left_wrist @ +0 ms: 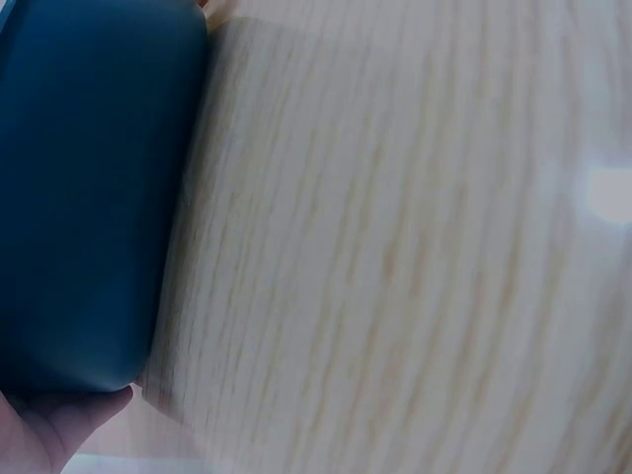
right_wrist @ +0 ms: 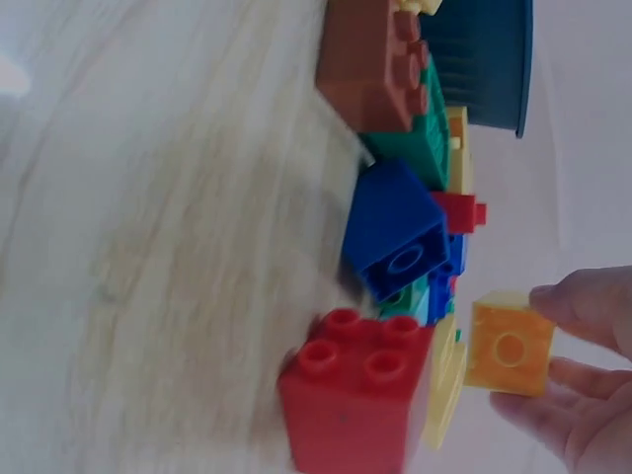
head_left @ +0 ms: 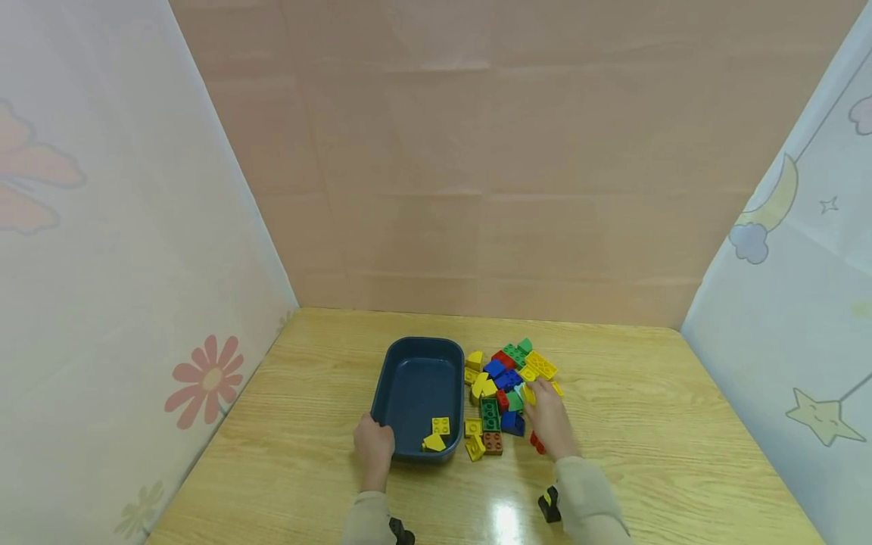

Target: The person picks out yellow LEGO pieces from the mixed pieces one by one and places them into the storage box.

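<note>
At its front left corner, a dark blue plastic bin (head_left: 417,393) is gripped by my left hand (head_left: 374,446). In the left wrist view the thumb (left_wrist: 84,423) lies against the bin's outer wall. Two yellow toy bricks, one square (head_left: 440,425) and one with a slanted side (head_left: 434,443), lie at the bin's near end. My right hand (head_left: 549,418) pinches a yellow toy brick (right_wrist: 509,348) between thumb and fingers, its hollow underside facing the right wrist camera. That hand is over the right side of a brick pile. A red brick (right_wrist: 357,405) stands close by.
Right beside the bin spreads the pile of yellow, blue, green and red bricks, with a dark green brick (head_left: 490,415) and a brown brick (head_left: 493,443) near its front. The wooden table (head_left: 654,424) ends at a beige back wall (head_left: 477,166) and patterned side sheets.
</note>
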